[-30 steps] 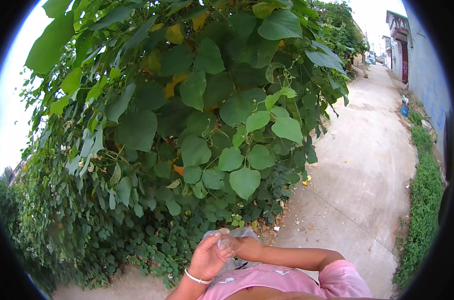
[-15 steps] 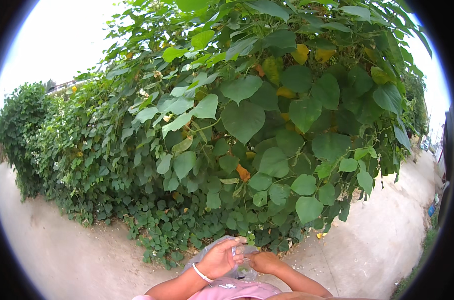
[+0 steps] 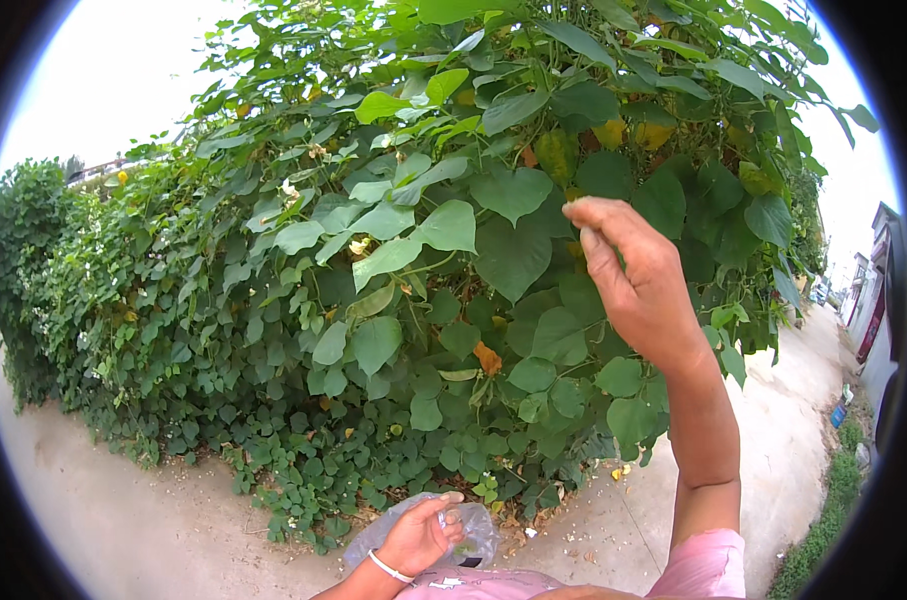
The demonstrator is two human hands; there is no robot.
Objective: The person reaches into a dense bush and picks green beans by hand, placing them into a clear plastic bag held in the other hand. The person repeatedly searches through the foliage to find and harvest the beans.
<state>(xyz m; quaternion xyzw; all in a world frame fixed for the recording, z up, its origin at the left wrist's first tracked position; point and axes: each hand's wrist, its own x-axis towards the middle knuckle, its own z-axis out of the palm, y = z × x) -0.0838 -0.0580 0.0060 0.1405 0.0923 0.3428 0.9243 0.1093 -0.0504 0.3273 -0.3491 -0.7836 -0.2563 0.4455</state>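
Note:
My right hand [image 3: 635,285] is raised in front of the wall of climbing vines [image 3: 513,250], its thumb and curved fingers a little apart with nothing visible in them. Broad green leaves and a few yellow ones surround it; whether the fingertips touch any leaf is unclear. Low in front of my body, my left hand [image 3: 420,538], with a white band on its wrist, grips a clear plastic bag [image 3: 482,533]. Some green stuff shows dimly through the bag. A curled orange-brown dry leaf [image 3: 487,359] hangs among the foliage below my right hand.
Pale concrete ground [image 3: 163,510] runs along both sides of the vines. Fallen bits and yellow leaves [image 3: 620,471] lie near their foot. White blossoms [image 3: 360,245] dot the foliage. On the far right are a grass strip [image 3: 823,530], a blue object [image 3: 838,415] and buildings.
My right hand has left the bag and risen to the upper leaves. The left hand stays low with the bag, slightly further left in view. The view has shifted a little.

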